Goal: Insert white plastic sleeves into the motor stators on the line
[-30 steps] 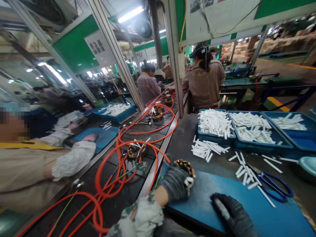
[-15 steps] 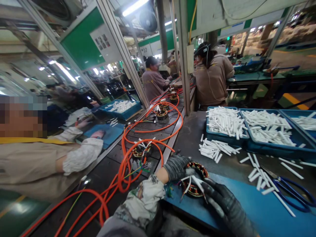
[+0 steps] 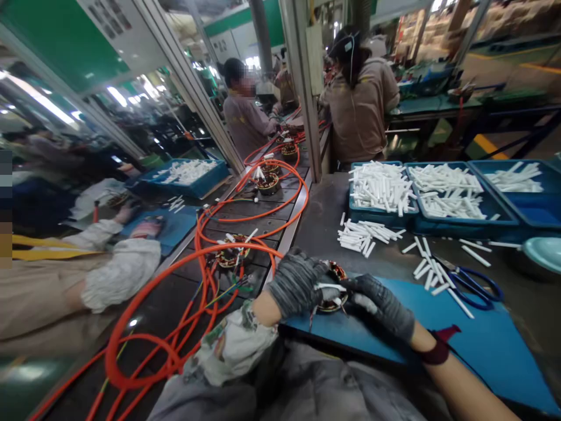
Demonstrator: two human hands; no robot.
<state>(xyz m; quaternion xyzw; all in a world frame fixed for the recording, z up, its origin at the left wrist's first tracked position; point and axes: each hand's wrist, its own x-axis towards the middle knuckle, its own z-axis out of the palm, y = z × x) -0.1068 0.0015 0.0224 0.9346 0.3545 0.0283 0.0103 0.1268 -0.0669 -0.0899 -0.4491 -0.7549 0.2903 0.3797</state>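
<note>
At far left, a co-worker (image 3: pixel 39 298) in covered sleeves works over a blue pad (image 3: pixel 177 225), with a tub (image 3: pixel 204 182) of white tubes beyond, evidently kept there as that station's own stock. Next, the line (image 3: pixel 236 210) runs away from the viewer. An orange cord (image 3: pixel 111 351) lies on it in loose loops, one passing over a wound ring (image 3: pixel 232 255); more rings sit farther along.

The coil (image 3: pixel 337 270) is at the near left end of the mat (image 3: pixel 473 345), between the person's hands. The gloved left hand (image 3: pixel 298 280) covers its left side, fingers bent and close together, probably to steady it; whether they clamp the coil or the white tube (image 3: pixel 331 287) across it cannot be determined. The gloved right hand (image 3: pixel 381 304) meets the coil's right side, fingers drawn together near the tube's end, seemingly to guide it; a pinch cannot be confirmed. The mat presumably protects the work.

Behind the mat, a tube pile (image 3: pixel 366 235) lies before three bins (image 3: pixel 464 225), apparently set out for short reach. Further right, scissors (image 3: pixel 456 275) rest partly on the mat among loose tubes, handles toward the person, likely for ready pickup. A bowl (image 3: pixel 546 254) stands at far right.
</note>
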